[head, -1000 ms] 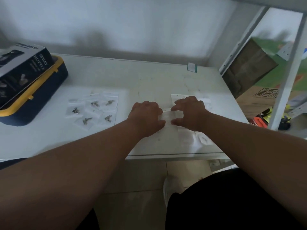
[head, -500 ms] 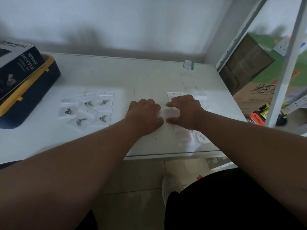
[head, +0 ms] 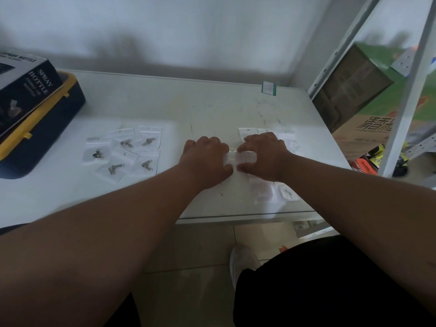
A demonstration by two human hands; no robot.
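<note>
Small clear bag is held flat against the table, near its front edge and right of centre. Its left end is pinched by the left grip, fingers curled, thumb at the bag's edge. Its right end is grasped by the right grip, thumb below and fingers above. The contents of the bag cannot be told. More clear bags are spread under and just near of the right grip. Well to the left, five bagged metal parts are laid in a loose cluster. At the far left, a dark box is stacked on a blue and yellow case. A small label is stuck at the far edge of the table. A metal shelf with cardboard boxes is seen at right.
</note>
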